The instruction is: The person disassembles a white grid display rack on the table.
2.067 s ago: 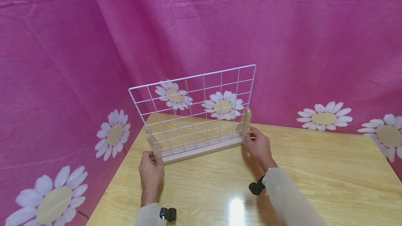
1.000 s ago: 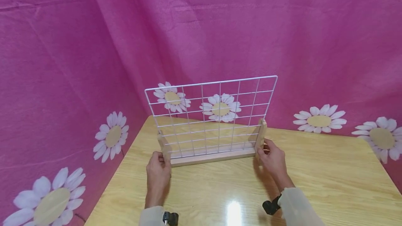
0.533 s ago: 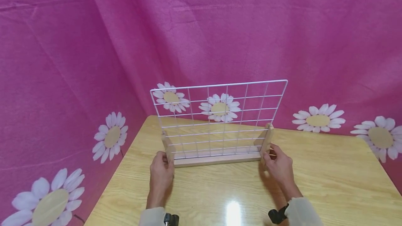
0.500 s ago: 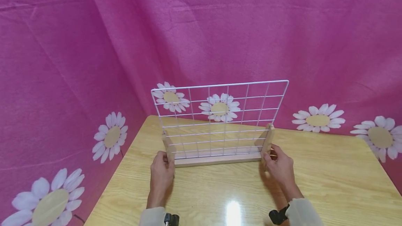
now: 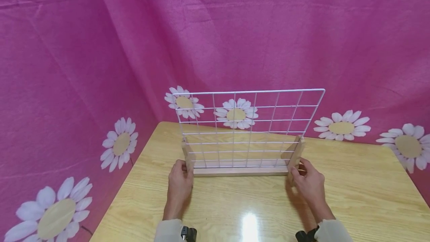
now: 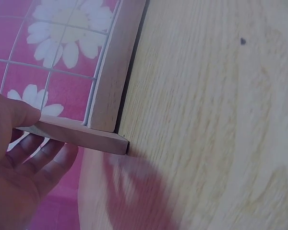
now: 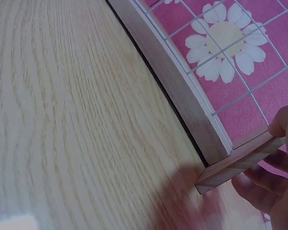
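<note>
A wire-grid stand point(image 5: 240, 173) with a wooden base and two wooden end pieces stands on the table. Its white wire grid point(image 5: 248, 92) rises upright between them. My left hand point(image 5: 179, 186) grips the lower part of the left end piece point(image 5: 188, 152). On the other side, my right hand point(image 5: 310, 186) holds the right end piece point(image 5: 295, 156). In the left wrist view, the thumb lies over the left end piece point(image 6: 77, 132) and the fingers pass beneath. The right wrist view shows a similar pinch on the right end piece point(image 7: 240, 165).
The light wood-grain table point(image 5: 235, 204) spreads in front and to the right, with a bright light reflection near its front. Behind and to the left hangs a magenta cloth point(image 5: 268, 40) printed with white daisies and letters.
Both hands have shifted the stand to the right and turned it, so its base, slanted before, now lies nearly level across the head view. The hold on both end pieces stays the same.
</note>
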### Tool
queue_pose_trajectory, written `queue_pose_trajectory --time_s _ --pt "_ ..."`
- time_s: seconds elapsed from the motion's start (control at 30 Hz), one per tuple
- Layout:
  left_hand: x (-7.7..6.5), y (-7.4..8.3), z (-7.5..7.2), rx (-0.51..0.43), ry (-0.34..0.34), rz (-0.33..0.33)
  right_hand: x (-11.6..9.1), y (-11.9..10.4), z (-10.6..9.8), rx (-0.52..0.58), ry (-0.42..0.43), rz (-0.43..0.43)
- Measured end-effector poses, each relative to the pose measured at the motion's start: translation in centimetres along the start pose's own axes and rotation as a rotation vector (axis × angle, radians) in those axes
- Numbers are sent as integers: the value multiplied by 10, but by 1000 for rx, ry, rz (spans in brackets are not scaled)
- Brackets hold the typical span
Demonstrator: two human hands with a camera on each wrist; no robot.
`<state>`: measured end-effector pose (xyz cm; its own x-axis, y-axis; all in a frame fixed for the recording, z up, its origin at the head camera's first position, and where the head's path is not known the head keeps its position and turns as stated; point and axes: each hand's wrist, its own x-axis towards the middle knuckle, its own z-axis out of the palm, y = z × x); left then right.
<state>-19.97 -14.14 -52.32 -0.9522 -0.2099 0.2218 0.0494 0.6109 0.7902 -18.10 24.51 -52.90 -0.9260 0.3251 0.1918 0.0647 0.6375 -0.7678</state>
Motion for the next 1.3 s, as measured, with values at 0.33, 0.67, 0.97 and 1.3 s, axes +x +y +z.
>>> queue_pose_trajectory --time_s 0.33,0.67,0.97,1.3 --pt "-1 4 7 -3 4 46 -8 6 -6 -20 102 -43" --pt "0 8 15 -15 -26 44 -13 12 -14 -34 161 -42" --pt "1 14 20 -36 -62 17 -17 18 -15 -31 252 -63" --pt "0 21 27 -50 -86 -15 -21 22 -21 -35 258 -27"
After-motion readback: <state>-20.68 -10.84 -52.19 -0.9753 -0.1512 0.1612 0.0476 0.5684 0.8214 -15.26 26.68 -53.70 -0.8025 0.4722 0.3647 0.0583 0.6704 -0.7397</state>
